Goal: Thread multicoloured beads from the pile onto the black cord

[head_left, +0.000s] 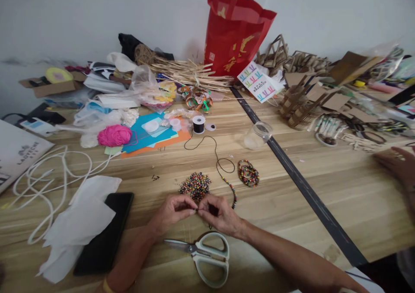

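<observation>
My left hand (173, 211) and my right hand (222, 215) meet fingertip to fingertip, both pinched. Between them is a tiny dark piece, probably a bead on the black cord. Just beyond my fingers lies a pile of multicoloured beads (196, 185). From the black spool (198, 124) a thin cord curls across the table, and strung beads (234, 194) sit on it beside my right hand. Coiled bead strands (248, 173) rest farther right. Scissors (210, 256) with pale handles lie below my hands, blades toward the left.
A black phone-like slab (103, 237) lies under white tissue at left, near white cables (65, 167). A clear jar (257, 135) stands beyond the beads. Behind are a red bag (231, 38) and pink yarn (114, 135). Another person's hand (397, 165) rests at right.
</observation>
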Motion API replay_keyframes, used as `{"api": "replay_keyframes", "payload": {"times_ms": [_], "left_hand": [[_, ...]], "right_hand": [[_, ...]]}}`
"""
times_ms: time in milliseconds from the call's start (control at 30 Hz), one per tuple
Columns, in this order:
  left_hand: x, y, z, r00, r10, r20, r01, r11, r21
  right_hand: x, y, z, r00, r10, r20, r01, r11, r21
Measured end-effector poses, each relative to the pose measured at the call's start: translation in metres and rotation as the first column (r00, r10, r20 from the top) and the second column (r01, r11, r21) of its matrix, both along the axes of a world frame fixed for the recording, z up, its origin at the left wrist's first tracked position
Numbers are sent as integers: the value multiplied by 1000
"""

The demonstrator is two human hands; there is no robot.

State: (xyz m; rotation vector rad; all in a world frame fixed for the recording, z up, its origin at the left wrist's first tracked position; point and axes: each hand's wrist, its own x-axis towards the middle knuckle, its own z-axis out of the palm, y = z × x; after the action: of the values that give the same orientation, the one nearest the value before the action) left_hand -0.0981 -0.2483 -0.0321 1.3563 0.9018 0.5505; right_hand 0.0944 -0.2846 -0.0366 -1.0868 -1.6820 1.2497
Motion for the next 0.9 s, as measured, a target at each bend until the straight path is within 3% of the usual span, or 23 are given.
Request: {"api": "replay_keyframes", "payload": {"times_ms": [300, 667, 900], "left_hand": [[2, -1, 5, 1000, 7, -13, -7, 999, -47], [2, -1, 5, 999, 42, -1, -42, 994, -99], [2, -1, 3, 999, 46, 4, -45, 997, -68]], "right_hand": [[0, 0, -1, 1000, -7, -2, 7, 1000, 1], [-1, 0, -9, 997, -5, -76, -2, 996, -89], [0, 0, -9, 998, 3, -59, -8, 996, -88]]}}
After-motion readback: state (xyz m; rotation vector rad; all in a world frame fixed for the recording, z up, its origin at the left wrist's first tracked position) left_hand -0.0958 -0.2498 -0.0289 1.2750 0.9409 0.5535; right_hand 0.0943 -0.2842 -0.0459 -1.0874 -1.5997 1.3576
